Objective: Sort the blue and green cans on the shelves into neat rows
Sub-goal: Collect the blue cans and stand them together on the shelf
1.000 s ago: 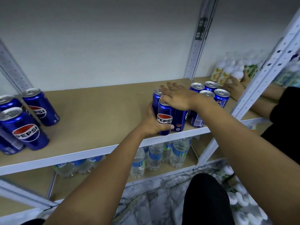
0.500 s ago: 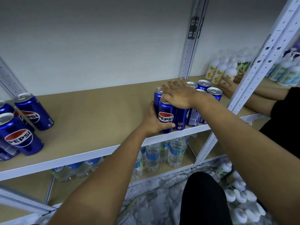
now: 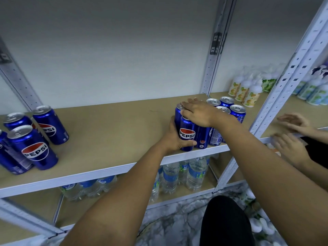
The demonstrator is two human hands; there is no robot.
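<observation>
Metal shelving with tan boards [image 3: 110, 125] stands against a pale grey wall, over a marbled floor. On the middle board, near its right end, a tight cluster of blue Pepsi cans [image 3: 215, 119] stands upright close to the front edge. The left hand [image 3: 174, 139] wraps around the front-left Pepsi can [image 3: 186, 134] of that cluster, thumb curled across its lower front and fingers behind it. The right hand [image 3: 198, 113] lies flat on the can tops with fingers straight, gripping nothing. At the board's left end, well apart from the cluster, a loose group of blue Pepsi cans [image 3: 30, 139] stands upright. Water bottles [image 3: 184, 174] fill the shelf below. Behind the cluster, further right, white bottles with fruit labels [image 3: 245, 90] stand in a group. Beyond the right upright post [image 3: 287, 75], another person's two hands [image 3: 291, 135] reach toward the neighbouring shelf, blurred.
</observation>
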